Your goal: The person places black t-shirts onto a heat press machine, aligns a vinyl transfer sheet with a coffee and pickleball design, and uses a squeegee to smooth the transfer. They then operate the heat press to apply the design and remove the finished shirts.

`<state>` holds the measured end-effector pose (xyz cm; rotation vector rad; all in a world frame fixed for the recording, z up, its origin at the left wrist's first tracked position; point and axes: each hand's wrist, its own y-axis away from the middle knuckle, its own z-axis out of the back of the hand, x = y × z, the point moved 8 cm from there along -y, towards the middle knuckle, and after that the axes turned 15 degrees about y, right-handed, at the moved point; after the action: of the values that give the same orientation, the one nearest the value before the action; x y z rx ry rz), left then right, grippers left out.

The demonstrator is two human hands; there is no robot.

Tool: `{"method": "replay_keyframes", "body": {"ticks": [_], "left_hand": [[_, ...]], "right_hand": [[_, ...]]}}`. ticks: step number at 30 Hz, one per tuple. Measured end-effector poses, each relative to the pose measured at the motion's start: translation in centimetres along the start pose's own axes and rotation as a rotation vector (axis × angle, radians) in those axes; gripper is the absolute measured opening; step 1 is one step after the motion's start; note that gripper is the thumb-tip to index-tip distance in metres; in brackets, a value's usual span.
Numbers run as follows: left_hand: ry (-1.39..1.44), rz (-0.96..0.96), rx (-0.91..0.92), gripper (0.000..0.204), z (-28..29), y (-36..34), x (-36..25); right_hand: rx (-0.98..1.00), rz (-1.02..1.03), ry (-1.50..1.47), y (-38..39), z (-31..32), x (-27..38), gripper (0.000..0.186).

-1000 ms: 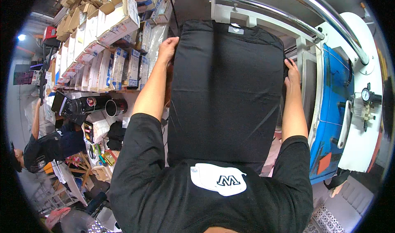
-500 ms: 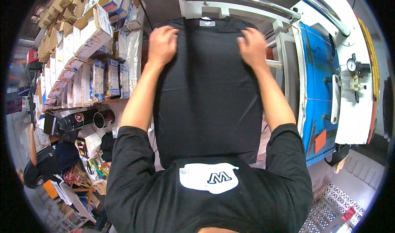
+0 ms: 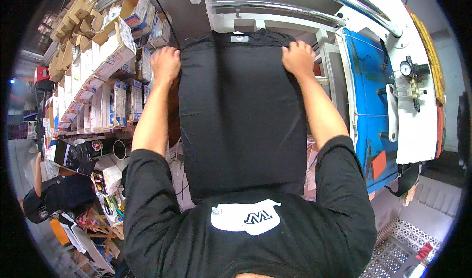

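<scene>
A black T-shirt (image 3: 241, 116) lies spread flat in front of me, its neckline with a pale label (image 3: 240, 39) at the far end. At the shirt's far left edge is my left hand (image 3: 166, 64), fingers curled in against the cloth. My right hand (image 3: 299, 58) closes over the far right edge near the shoulder, its fingertips bent down onto the fabric. The cloth pinched under the fingers is mostly hidden by both hands.
A white-framed machine with chrome bars (image 3: 280, 10) stands beyond and right of the shirt. It carries a blue panel (image 3: 368, 111) and a pressure gauge (image 3: 405, 69). Open cartons (image 3: 115, 49) fill the left side. Further left, a person in dark clothes (image 3: 64, 194) stands by a cluttered table.
My left hand has shifted outward from on top of the shirt to its left edge. My right hand has stayed near the right shoulder edge. The whole view has tilted slightly.
</scene>
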<state>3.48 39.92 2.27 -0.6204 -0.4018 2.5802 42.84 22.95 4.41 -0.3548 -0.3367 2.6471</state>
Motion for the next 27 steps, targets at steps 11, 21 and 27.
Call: {"method": "replay_keyframes", "body": {"ticks": [11, 21, 27], "left_hand": [[1.534, 1.118, 0.514, 0.025, 2.9, 39.4, 1.7], [1.62, 1.088, 0.511, 0.021, 5.0, 46.6, 1.7], [1.352, 1.036, 0.442, 0.018, 5.9, 46.6, 0.9]], "right_hand": [[0.714, -0.798, -1.471, 40.0, -2.6, -10.5, 0.028], [0.884, -0.879, -1.545, 45.3, -4.7, -13.0, 0.026], [0.617, -0.479, -0.793, 42.4, 1.6, -15.5, 0.031]]}}
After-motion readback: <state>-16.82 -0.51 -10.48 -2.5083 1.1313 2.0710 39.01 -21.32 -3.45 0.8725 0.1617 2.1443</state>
